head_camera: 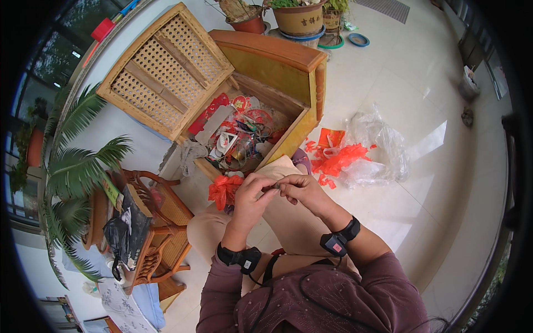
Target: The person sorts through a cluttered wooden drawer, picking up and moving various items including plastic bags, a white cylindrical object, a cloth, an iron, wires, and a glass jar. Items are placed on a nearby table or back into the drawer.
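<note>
Above my lap, my left hand [255,192] and my right hand [300,190] meet at the fingertips, pinching a small dark object [276,186] between them; it is too small to name. Just past them stands an open wooden storage chest [291,133] with its woven cane lid [166,70] tipped up. Inside lie red paper decorations [240,103], a grey flat piece [214,125], a white square item [226,142], cords and mixed small things. A crumpled red plastic bag [224,190] is beside my left hand, partly hidden behind it.
Torn red plastic [343,160] and clear plastic bags [385,141] lie on the tiled floor at the right. A grey cloth [192,156] hangs at the chest's left corner. A wooden chair [177,224] and a palm [73,166] stand left, potted plants [297,18] behind.
</note>
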`<state>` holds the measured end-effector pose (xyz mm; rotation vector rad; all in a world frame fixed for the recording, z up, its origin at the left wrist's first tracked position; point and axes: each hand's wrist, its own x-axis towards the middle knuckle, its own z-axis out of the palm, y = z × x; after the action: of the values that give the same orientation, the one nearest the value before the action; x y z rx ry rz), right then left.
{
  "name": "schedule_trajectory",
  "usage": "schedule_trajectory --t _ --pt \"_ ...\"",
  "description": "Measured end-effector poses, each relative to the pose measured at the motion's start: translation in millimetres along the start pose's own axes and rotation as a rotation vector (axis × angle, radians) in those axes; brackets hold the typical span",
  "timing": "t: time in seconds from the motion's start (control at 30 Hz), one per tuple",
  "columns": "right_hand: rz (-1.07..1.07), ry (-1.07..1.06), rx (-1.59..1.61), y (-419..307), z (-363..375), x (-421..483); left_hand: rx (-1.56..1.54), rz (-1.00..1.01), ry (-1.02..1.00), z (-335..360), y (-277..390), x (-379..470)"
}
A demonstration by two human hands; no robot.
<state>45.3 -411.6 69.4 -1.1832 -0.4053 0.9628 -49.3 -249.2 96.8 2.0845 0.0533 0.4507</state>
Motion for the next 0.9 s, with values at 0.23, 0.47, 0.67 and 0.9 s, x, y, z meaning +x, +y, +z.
schedule_trajectory --t 0.23,0.47,0.67,0.9 --pt "-0.278 0.039 -0.455 -4.2 4.7 -6.2 0.242 0.167 -0.063 -2.7 8.9 -0.7" --pt "-0.408 0.184 -0.567 5.2 11.5 -2.9 0.175 0.112 -0.025 3.7 9.4 -4.1" --pt "-0.073 0.004 -0.132 5.9 8.0 -5.0 -0.194 -0.082 0.019 3.0 -4.2 -7.0" --pt "-0.036 -0.049 -0.017 4.7 6.4 -3.2 -0.216 -0.105 0.044 5.9 -11.7 -10.1"
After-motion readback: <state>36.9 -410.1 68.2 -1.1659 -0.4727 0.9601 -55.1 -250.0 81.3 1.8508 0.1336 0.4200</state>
